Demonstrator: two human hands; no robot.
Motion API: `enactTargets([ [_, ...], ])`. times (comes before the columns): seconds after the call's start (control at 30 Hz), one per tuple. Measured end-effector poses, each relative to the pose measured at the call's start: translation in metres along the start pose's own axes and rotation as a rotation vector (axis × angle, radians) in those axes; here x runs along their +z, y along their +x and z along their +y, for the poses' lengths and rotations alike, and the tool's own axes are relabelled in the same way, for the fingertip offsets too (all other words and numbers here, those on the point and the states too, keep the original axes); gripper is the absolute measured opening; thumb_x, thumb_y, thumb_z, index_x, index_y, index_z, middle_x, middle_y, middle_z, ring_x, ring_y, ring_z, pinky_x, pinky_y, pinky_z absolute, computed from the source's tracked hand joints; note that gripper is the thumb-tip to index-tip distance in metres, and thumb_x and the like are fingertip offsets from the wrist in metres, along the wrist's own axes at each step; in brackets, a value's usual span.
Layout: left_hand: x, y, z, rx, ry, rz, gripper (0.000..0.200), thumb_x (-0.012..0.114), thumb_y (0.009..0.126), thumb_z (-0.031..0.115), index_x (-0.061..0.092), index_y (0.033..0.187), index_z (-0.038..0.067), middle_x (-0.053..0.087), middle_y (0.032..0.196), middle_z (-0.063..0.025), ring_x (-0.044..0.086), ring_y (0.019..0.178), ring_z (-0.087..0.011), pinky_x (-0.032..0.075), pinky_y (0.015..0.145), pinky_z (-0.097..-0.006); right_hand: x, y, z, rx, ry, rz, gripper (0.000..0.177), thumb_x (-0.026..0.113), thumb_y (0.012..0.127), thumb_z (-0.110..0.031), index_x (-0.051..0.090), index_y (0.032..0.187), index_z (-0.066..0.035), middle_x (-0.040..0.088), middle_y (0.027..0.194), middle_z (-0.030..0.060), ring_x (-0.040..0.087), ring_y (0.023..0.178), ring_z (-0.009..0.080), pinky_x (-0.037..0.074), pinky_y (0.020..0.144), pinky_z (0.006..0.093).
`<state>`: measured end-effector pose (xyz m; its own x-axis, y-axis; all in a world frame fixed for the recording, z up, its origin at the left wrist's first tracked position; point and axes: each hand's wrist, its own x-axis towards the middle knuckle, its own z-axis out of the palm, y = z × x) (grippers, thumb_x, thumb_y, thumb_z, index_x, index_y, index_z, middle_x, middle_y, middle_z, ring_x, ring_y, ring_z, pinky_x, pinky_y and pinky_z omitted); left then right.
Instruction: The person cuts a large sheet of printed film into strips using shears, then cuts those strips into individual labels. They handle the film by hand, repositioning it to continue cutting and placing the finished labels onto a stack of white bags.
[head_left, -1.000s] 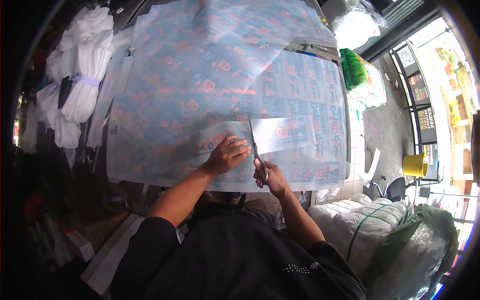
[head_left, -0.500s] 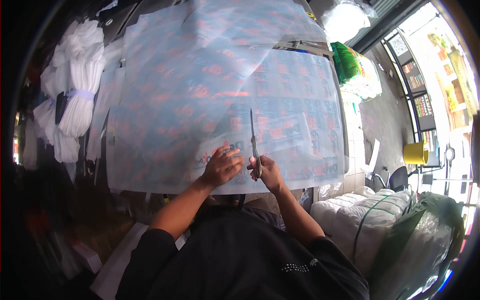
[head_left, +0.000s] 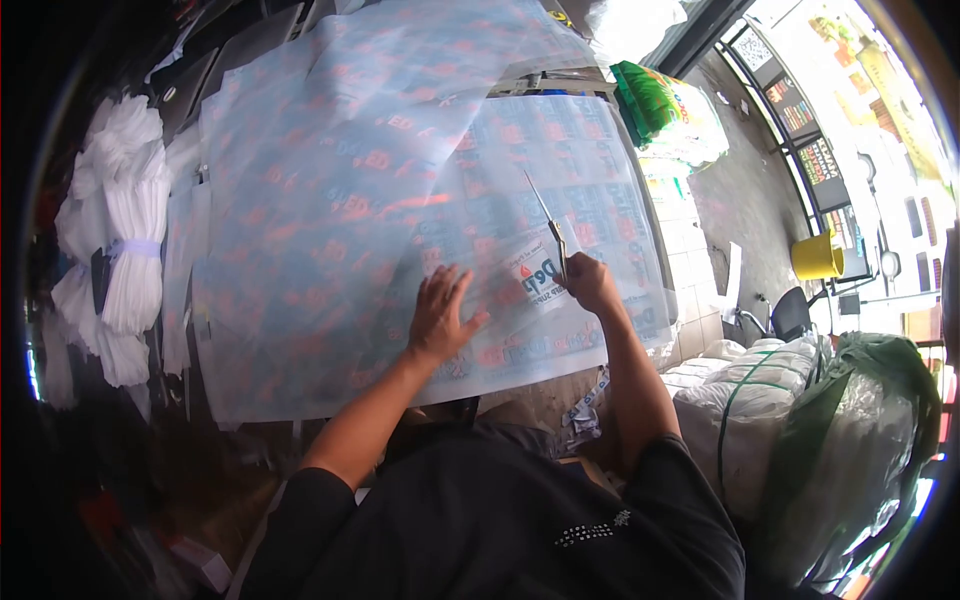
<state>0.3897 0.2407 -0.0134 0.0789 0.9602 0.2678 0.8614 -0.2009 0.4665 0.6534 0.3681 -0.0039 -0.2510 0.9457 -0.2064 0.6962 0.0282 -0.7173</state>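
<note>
My right hand [head_left: 590,285] grips a pair of scissors [head_left: 557,238] by its handles, the narrow blades pointing away from me and a little to the left. Beneath it lies a smaller printed piece [head_left: 536,272] with dark and red lettering; its full outline is hard to make out. My left hand [head_left: 441,318] rests on or just over the large translucent printed sheet [head_left: 300,290], fingers spread and holding nothing. Under that sheet, more printed layers with red and blue marks show through.
Bundled white material [head_left: 140,230] hangs at the left. A green and white sack [head_left: 665,112] stands beyond the table's right side. Large wrapped white bales [head_left: 745,400] sit at lower right, near a black chair [head_left: 790,312] and a yellow bucket [head_left: 817,257].
My right hand has moved right and forward with the scissors, which now tilt left. My left hand has spread its fingers over the sheet. The smaller printed piece lies farther right, and the view has shifted.
</note>
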Motion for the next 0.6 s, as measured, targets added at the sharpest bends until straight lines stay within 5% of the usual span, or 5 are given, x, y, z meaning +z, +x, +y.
enactTargets([
  [0.13, 0.009, 0.011, -0.015, -0.124, 0.089, -0.068, 0.081, 0.063, 0.078, 0.049, 0.03, 0.14, 0.009, 0.029, 0.142, -0.0218, 0.025, 0.133, -0.0392, 0.021, 0.106, -0.0543, 0.0, 0.014, 0.006, 0.043, 0.012, 0.054, 0.031, 0.076, 0.072, -0.024, 0.059, 0.082, 0.0, 0.061, 0.068, 0.0143, 0.06, 0.06, 0.0242, 0.046, 0.058, 0.035],
  [0.4, 0.021, 0.012, -0.022, 0.009, 0.144, -0.232, 0.077, 0.063, 0.078, 0.05, 0.036, 0.139, 0.012, 0.023, 0.145, -0.0236, 0.019, 0.134, -0.0435, 0.017, 0.108, -0.0538, -0.009, -0.01, 0.009, -0.03, -0.02, 0.407, 0.032, 0.074, 0.075, -0.028, 0.061, 0.08, 0.0, 0.062, 0.066, 0.0122, 0.062, 0.059, 0.0217, 0.047, 0.058, 0.0333],
  [0.47, 0.022, 0.012, -0.022, 0.01, 0.138, -0.243, 0.075, 0.064, 0.078, 0.049, 0.037, 0.139, 0.013, 0.022, 0.145, -0.0238, 0.019, 0.134, -0.0437, 0.017, 0.108, -0.0539, -0.026, -0.027, 0.017, 0.267, 0.236, 0.286, 0.033, 0.072, 0.076, -0.031, 0.06, 0.078, 0.0, 0.06, 0.064, 0.0094, 0.06, 0.058, 0.0156, 0.046, 0.055, 0.0307],
  [0.6, 0.024, 0.016, -0.023, 0.006, 0.169, -0.263, 0.073, 0.063, 0.079, 0.046, 0.036, 0.139, 0.015, 0.021, 0.146, -0.0225, 0.02, 0.134, -0.0417, 0.017, 0.108, -0.055, -0.05, -0.085, 0.042, 0.347, 0.638, 0.024, 0.037, 0.067, 0.082, -0.037, 0.059, 0.083, -0.001, 0.059, 0.068, 0.0045, 0.053, 0.055, 0.01, 0.042, 0.05, 0.0248],
])
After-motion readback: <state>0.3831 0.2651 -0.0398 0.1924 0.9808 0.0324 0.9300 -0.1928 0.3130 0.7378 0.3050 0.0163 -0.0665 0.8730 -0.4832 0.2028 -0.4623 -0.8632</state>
